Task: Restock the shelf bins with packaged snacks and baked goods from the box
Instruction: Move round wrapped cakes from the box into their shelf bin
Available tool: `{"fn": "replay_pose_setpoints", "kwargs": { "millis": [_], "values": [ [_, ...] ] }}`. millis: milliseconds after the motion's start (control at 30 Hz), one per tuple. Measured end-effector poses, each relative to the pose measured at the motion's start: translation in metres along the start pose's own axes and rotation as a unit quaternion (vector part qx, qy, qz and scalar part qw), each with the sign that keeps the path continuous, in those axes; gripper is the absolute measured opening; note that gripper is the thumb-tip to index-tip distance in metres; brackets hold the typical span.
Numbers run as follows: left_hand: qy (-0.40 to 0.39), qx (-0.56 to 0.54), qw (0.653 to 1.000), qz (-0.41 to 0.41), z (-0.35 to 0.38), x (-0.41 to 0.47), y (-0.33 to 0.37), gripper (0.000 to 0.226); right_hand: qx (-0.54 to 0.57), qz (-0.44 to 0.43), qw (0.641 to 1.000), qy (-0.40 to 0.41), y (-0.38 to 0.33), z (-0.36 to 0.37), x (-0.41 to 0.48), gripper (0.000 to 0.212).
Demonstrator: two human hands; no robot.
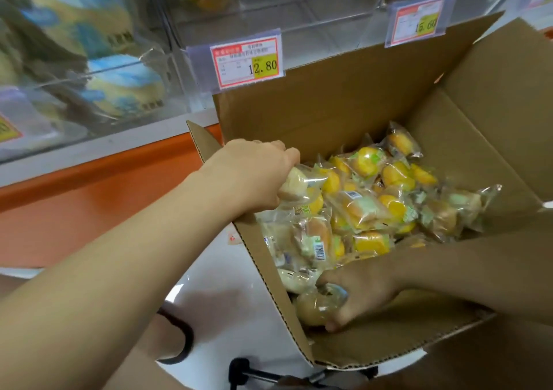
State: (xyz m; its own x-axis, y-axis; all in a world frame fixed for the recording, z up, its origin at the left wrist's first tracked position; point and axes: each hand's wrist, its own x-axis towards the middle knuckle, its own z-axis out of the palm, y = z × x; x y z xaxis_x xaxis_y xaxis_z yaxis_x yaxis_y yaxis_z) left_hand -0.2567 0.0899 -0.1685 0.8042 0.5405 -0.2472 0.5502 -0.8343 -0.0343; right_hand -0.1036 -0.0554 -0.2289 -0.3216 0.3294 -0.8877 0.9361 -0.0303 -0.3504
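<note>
Reaching into the open cardboard box (329, 96) from the left, the left hand (254, 171) had its fingers (287, 153) curled down over a pale bun in a clear packet (296, 183) and gripped it at the box's left wall. The right hand (359, 287) came in from the right, low in the near corner of the box. Its fingers (338, 320) were wrapped round a round, pale brown wrapped bun (317, 305), which lay against the near left wall.

Between and beyond the two hands sat the pile of packaged cakes (374, 198), mostly yellow ones in clear wrappers with green print, heaped loosely across the box's floor and reaching toward its far side. Some packets showed barcode labels. The box's flaps stood open, with the tall far flap rising in front of the shelf.

Behind the box ran the clear shelf bins (269, 6). The middle bin, right behind the far flap, carried a red-bordered price tag reading 12.80 (248, 61), and the one to its right a tag reading 15.60 (419, 21). The bin on the left held blue-and-yellow packets (125, 87), blurred. An orange band (89, 186) ran below the bins, and a white surface (227, 270) showed beside the box's near left wall.
</note>
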Motion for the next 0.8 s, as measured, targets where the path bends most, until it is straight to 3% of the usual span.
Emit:
{"fn": "replay_pose_setpoints", "kwargs": {
  "millis": [100,167,200,300,433,567,800],
  "values": [
    [0.013,-0.006,1.0,0.008,-0.002,-0.001,0.002,0.052,0.013,0.003,1.0,0.006,-0.002,-0.007,-0.009,0.054],
    [0.014,-0.011,1.0,0.009,-0.004,-0.003,0.001,0.054,0.016,0.005,1.0,0.021,-0.006,-0.028,-0.024,0.037],
    [0.012,-0.014,1.0,0.007,-0.005,-0.003,0.0,0.055,0.015,0.003,0.999,0.053,-0.006,-0.039,-0.031,0.033],
    [0.006,-0.034,0.999,-0.003,-0.006,-0.006,-0.002,0.059,0.025,0.011,0.981,0.192,0.001,-0.066,-0.063,0.049],
    [0.067,-0.12,0.99,-0.021,-0.018,-0.012,-0.001,0.062,0.049,0.008,0.923,0.382,0.005,-0.076,-0.104,0.041],
    [0.209,-0.239,0.948,-0.016,-0.034,-0.02,0.003,0.063,0.093,-0.012,0.843,0.529,-0.002,-0.073,-0.132,0.041],
    [0.38,-0.36,0.851,-0.041,-0.072,-0.073,-0.01,0.067,0.233,-0.159,0.739,0.612,-0.066,-0.076,-0.163,0.037]
  ]
}}
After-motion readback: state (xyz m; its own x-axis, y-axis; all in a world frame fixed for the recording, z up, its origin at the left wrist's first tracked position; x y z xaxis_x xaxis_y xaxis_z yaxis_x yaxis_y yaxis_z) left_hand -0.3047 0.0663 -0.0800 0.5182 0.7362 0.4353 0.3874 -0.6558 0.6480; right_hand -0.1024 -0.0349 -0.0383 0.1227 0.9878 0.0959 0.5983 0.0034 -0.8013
